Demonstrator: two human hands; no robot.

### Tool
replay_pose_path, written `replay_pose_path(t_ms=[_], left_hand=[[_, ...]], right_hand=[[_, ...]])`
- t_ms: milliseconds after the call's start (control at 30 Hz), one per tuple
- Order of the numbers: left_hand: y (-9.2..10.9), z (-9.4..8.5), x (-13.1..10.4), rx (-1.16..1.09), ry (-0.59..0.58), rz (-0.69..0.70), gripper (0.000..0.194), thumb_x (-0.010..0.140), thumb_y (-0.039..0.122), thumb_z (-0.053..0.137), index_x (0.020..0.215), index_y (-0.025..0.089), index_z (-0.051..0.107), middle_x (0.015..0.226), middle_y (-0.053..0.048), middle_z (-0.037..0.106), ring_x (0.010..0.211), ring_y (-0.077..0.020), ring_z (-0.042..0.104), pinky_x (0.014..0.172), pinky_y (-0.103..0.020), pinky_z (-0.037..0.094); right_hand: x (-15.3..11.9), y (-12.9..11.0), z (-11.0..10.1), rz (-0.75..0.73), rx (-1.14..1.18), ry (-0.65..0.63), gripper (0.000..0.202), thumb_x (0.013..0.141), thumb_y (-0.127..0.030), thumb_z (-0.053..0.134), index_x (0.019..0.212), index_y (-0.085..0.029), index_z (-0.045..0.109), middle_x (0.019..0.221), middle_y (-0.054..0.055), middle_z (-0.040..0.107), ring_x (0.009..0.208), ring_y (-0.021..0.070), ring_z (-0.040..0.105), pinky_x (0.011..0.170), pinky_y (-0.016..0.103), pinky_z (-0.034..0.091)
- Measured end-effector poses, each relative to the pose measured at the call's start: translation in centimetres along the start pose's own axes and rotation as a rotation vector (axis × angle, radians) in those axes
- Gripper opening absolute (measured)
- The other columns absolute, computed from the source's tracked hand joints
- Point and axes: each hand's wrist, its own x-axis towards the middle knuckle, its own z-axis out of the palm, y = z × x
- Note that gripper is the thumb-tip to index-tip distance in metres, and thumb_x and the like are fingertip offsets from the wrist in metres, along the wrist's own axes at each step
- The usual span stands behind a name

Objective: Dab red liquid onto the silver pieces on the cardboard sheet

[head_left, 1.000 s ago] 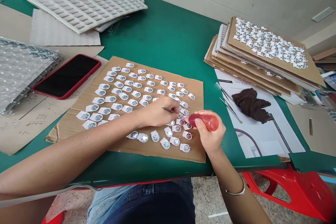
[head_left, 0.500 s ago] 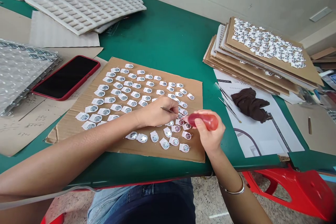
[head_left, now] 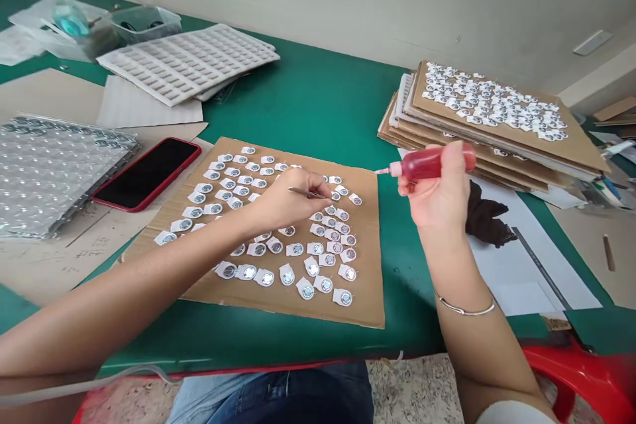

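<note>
My left hand [head_left: 285, 199] is closed on slim metal tweezers [head_left: 299, 192], whose back end sticks out past the knuckles. It hovers over a brown cardboard sheet [head_left: 365, 308] covered with rows of small white tabs, each bearing a round silvery disc [head_left: 342, 297]. Some discs at the sheet's right side look reddish. In my right hand [head_left: 440, 205] is a squeeze bottle [head_left: 424, 163] of red liquid, held sideways in the air just beyond the sheet's right edge. Its narrow nozzle points left. My left hand hides several of the tabs.
A red-cased phone [head_left: 149, 173] and a clear plastic tray [head_left: 64, 175] lie to the left. White moulded trays [head_left: 193, 59] are behind. At back right stands a cardboard stack [head_left: 422, 106] topped with more tabs. A dark cloth [head_left: 487, 215] rests on printed paper [head_left: 521, 298].
My right hand has lifted the bottle up and right, away from the discs. My left hand has shifted slightly left and up, still holding the tweezers. The camera view has tilted upward.
</note>
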Motion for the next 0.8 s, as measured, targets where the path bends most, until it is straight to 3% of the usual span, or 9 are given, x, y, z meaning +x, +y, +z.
replay_pose_path(t_ms=[167, 300, 400, 800], left_hand=[[-1.0, 1.2, -0.8, -0.033, -0.038, 0.021, 0.017, 0.081, 0.028, 0.058, 0.085, 0.016, 0.069, 0.079, -0.003, 0.069, 0.066, -0.0114, 0.061, 0.057, -0.023, 0.046], [-1.7, 1.7, -1.6, 0.000, -0.116, 0.061, 0.015, 0.083, 0.024, 0.056, 0.086, 0.015, 0.068, 0.078, -0.003, 0.069, 0.066, -0.0103, 0.060, 0.058, -0.022, 0.045], [-1.8, 1.8, -1.7, 0.034, -0.167, 0.098, 0.013, 0.083, 0.018, 0.054, 0.080, 0.014, 0.067, 0.072, -0.002, 0.067, 0.062, -0.0090, 0.057, 0.057, -0.022, 0.044], [-2.7, 2.5, -1.5, 0.047, -0.136, 0.104, 0.013, 0.082, 0.016, 0.054, 0.075, 0.012, 0.064, 0.071, -0.004, 0.066, 0.062, -0.0102, 0.056, 0.056, -0.024, 0.043]], right_hand=[[-0.8, 2.6, 0.9, 0.099, 0.002, -0.093, 0.030, 0.075, -0.047, 0.066, 0.080, -0.021, 0.053, 0.060, -0.003, 0.063, 0.045, 0.0093, 0.055, 0.035, 0.020, 0.035], [-1.2, 3.8, 0.5, 0.090, -0.035, -0.068, 0.030, 0.076, -0.047, 0.064, 0.084, -0.020, 0.052, 0.058, -0.003, 0.063, 0.042, 0.0094, 0.054, 0.034, 0.020, 0.033], [-1.1, 4.2, 0.4, 0.065, -0.067, -0.021, 0.034, 0.076, -0.051, 0.062, 0.087, -0.021, 0.050, 0.061, -0.003, 0.063, 0.039, 0.0097, 0.054, 0.032, 0.021, 0.032], [-1.5, 4.7, 0.6, 0.012, -0.116, 0.007, 0.028, 0.081, -0.049, 0.057, 0.087, -0.022, 0.049, 0.058, -0.004, 0.061, 0.037, 0.0108, 0.052, 0.032, 0.022, 0.033]])
